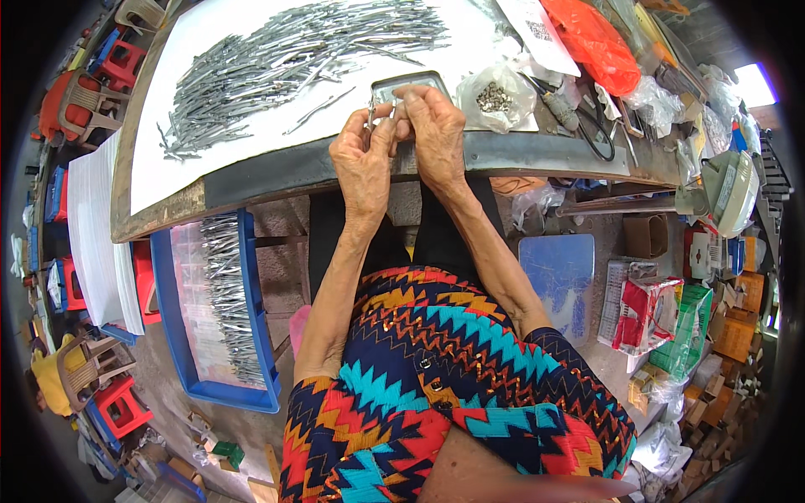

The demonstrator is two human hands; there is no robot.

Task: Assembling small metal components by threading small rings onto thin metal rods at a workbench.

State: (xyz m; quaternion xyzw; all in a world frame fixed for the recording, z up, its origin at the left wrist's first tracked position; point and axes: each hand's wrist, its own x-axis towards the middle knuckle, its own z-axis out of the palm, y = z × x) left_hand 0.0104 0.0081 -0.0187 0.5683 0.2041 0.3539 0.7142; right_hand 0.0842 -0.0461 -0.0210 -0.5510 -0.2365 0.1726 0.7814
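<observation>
At worktop edge: left hand, right hand both pinch small metal piece; white sheet bears metal strips; blue crate on floor below.

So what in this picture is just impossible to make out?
- Head view: the small metal piece between the left hand and right hand is mostly covered by fingers.
- The shallow grey metal tray is half hidden behind the hands.
- The tiny parts in the clear plastic bag are too small to identify.
</observation>
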